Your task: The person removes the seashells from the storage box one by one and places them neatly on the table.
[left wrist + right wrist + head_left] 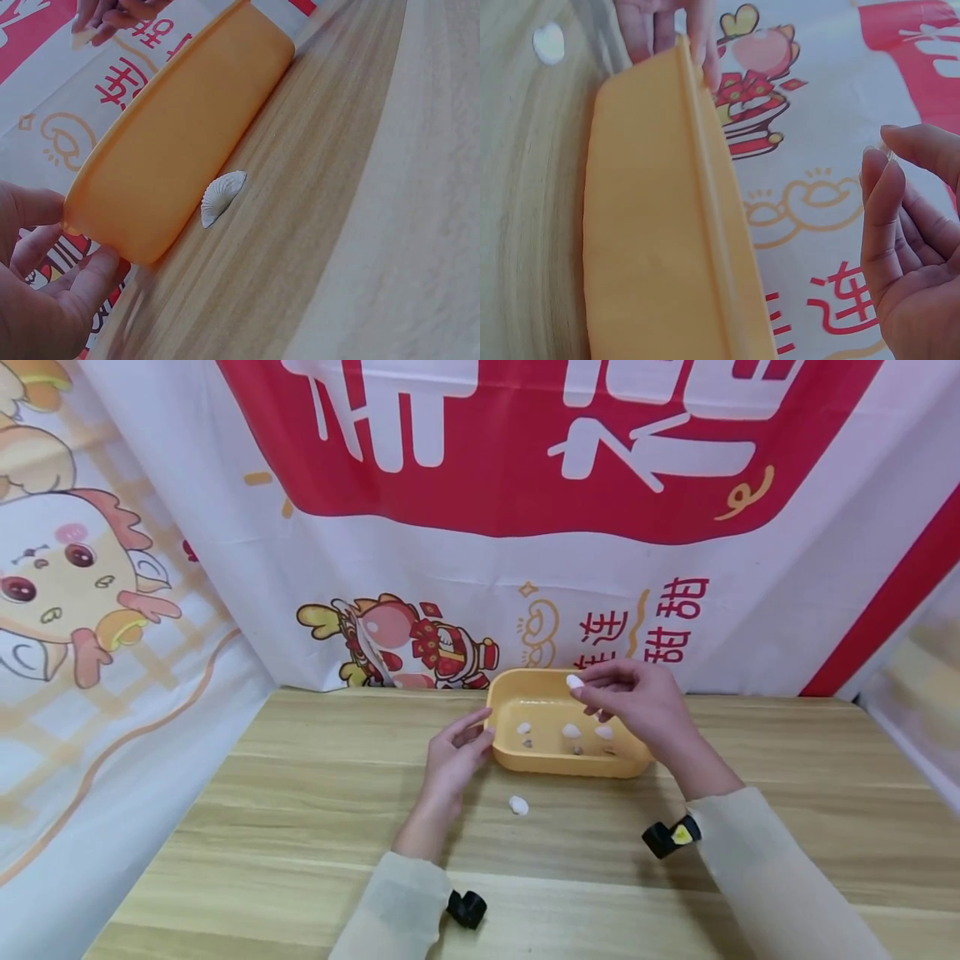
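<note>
A yellow plastic basin point(570, 766) stands on the table with several white seashells point(572, 731) spread on its floor. My left hand point(456, 762) grips its left end; in the left wrist view the thumb point(97, 277) presses the near corner and the other fingers reach around the end. Over the basin's right half, my right hand point(641, 702) pinches a small white seashell point(574, 682) between thumb and fingertips, above the rim. Another white seashell point(518, 806) lies on the table in front of the basin, its ribbed surface plain in the left wrist view.
The wooden table point(315, 827) runs back to a hanging white and red printed cloth point(450, 552) close behind the basin. A second printed cloth point(172, 693) hangs along the left side. Black wrist cameras point(468, 910) are strapped over both sleeves.
</note>
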`<state>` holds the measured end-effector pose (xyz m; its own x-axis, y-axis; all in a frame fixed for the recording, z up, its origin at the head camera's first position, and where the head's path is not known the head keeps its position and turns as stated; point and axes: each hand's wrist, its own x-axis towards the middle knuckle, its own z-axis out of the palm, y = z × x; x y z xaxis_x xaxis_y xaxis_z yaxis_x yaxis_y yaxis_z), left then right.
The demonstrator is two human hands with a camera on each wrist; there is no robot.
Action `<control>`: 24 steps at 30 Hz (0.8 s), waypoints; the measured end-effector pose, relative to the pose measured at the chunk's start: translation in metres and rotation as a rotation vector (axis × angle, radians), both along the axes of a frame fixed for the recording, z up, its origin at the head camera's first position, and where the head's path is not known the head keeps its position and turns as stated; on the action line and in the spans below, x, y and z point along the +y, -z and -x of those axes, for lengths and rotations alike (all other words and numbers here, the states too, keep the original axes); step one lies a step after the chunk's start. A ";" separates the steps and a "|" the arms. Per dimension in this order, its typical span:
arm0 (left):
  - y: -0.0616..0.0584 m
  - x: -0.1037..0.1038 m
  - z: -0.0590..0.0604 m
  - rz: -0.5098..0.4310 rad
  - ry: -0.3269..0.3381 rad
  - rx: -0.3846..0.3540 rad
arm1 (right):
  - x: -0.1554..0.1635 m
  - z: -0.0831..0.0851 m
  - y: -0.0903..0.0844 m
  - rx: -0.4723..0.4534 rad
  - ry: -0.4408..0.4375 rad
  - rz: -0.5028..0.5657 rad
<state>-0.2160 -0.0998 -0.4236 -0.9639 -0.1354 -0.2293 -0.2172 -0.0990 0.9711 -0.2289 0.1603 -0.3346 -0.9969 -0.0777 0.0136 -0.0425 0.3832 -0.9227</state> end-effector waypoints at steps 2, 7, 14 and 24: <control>0.000 0.000 0.000 0.001 -0.004 -0.004 | 0.001 -0.006 -0.001 0.013 -0.001 0.005; -0.002 0.001 0.000 0.001 -0.011 -0.001 | 0.005 -0.020 -0.001 0.052 -0.017 0.028; -0.001 0.001 -0.001 -0.001 -0.012 0.000 | 0.007 -0.038 0.004 0.003 -0.010 0.039; 0.001 0.000 -0.001 -0.010 -0.001 0.015 | 0.007 -0.059 0.017 0.010 -0.054 0.095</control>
